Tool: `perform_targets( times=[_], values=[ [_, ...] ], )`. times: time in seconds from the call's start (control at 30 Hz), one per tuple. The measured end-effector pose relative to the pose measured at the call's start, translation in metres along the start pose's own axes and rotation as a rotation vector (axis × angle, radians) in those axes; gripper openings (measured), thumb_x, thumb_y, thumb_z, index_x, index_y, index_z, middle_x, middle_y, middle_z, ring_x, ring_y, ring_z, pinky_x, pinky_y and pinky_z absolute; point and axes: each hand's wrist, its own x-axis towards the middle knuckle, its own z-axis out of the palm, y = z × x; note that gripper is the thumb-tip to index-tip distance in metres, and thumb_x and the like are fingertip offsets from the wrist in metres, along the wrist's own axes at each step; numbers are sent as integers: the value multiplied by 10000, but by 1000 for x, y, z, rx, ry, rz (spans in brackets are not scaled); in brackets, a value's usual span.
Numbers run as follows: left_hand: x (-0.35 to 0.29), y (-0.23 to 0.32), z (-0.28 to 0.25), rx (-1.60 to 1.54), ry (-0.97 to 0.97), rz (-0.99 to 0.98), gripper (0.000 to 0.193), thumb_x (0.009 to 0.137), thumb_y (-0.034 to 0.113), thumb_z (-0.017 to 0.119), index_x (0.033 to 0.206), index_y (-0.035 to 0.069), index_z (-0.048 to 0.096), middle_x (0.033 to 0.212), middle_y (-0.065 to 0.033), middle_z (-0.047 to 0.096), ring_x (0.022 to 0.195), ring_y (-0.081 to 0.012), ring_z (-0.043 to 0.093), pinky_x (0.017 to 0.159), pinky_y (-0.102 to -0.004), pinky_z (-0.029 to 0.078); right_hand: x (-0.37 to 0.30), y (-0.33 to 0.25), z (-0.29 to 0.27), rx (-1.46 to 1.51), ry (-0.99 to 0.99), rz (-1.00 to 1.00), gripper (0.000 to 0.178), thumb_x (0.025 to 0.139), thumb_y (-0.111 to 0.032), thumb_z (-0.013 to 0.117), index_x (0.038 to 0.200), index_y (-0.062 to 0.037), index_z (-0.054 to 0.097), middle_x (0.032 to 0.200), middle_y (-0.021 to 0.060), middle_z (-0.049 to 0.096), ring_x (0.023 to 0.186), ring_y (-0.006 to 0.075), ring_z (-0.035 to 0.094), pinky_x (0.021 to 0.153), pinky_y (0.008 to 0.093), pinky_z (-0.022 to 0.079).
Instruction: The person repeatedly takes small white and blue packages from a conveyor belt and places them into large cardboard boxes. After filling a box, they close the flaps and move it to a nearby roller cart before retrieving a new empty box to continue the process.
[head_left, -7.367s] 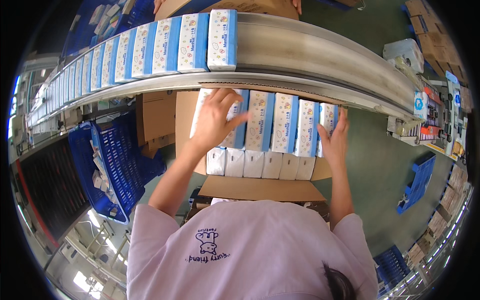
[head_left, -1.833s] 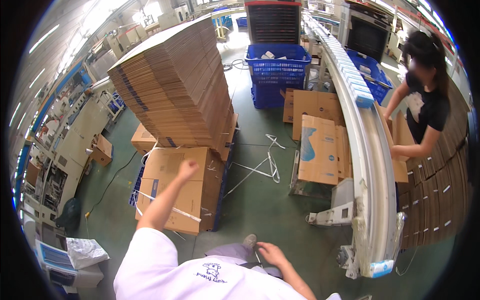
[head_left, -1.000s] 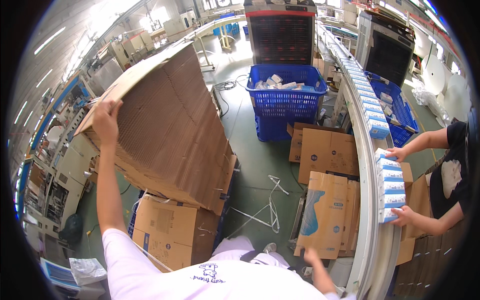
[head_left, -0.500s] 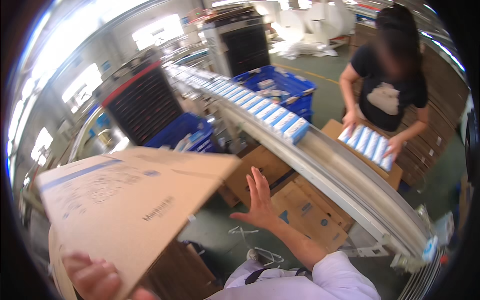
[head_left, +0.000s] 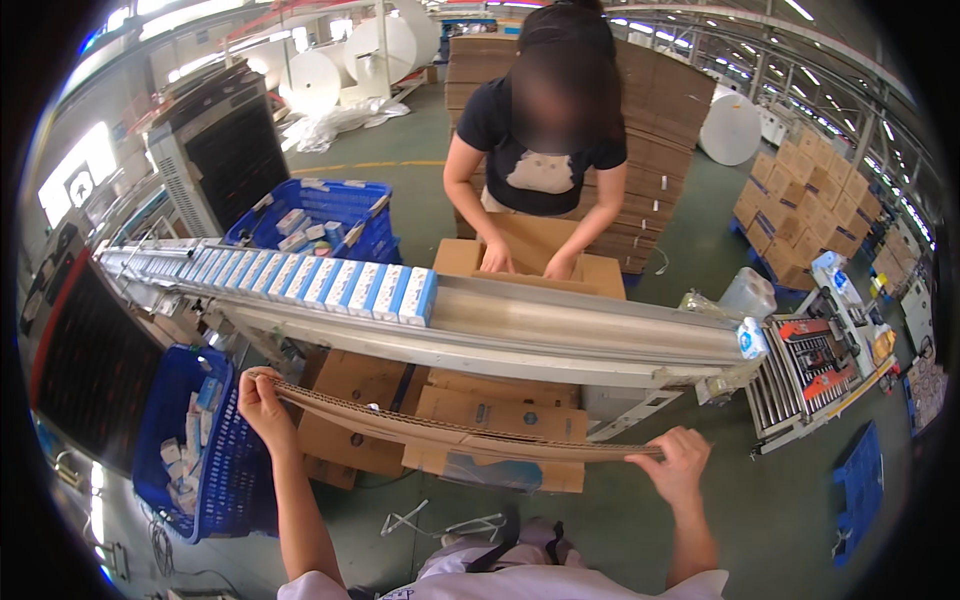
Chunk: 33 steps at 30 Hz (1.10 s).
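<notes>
A flat folded cardboard carton (head_left: 450,436) stretches between my hands, seen nearly edge-on. My left hand (head_left: 266,412) is closed on its left end, near a blue basket. At the other end my right hand (head_left: 678,464) pinches the right corner between thumb and fingers. The carton is held in the air on my side of the conveyor (head_left: 560,318), bowing slightly downward along its length. On the belt stands a row of blue-and-white packs (head_left: 345,288), ending near the middle.
Across the conveyor, a person (head_left: 545,130) has both hands in an open carton (head_left: 460,256). Blue baskets (head_left: 228,470) hold loose packs. Flattened cartons (head_left: 510,415) lie beneath the conveyor. Stacked cardboard (head_left: 660,150) rises behind the person; a roller table (head_left: 800,375) stands right.
My view has swung right. The carton has turned from broad face to edge-on and come in front of me. My right hand, open before, now grips it. The other person's packs are out of sight.
</notes>
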Motion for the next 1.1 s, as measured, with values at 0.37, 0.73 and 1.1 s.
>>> perform_targets(
  times=[0.37, 0.73, 1.1],
  values=[
    [-63, -62, 116, 60, 38, -438, 744, 931, 374, 415, 1414, -7, -5, 1483, -190, 17, 1371, -302, 65, 1096, -387, 112, 5, -8, 65, -79, -96, -71, 400, 649, -405, 726, 648, -98, 469, 613, 35, 484, 544, 214, 499, 504, 319, 368],
    [-66, -124, 111, 20, 110, -439, 731, 803, 161, 424, 1416, -4, 62, 1451, -206, 104, 1291, -300, 158, 1024, -358, 165, 28, 26, 82, -19, -55, -88, 415, 600, -393, 756, 633, -96, 468, 590, 44, 477, 532, 227, 490, 501, 327, 345],
    [-47, -90, 119, -18, 79, -569, 860, 644, 17, 448, 1424, 108, 97, 1243, -113, 342, 680, -137, 402, 474, -248, 329, 21, 32, 99, -21, 133, -160, 456, 773, -506, 585, 585, -125, 420, 563, 13, 403, 502, 180, 440, 487, 309, 278]
  ],
)
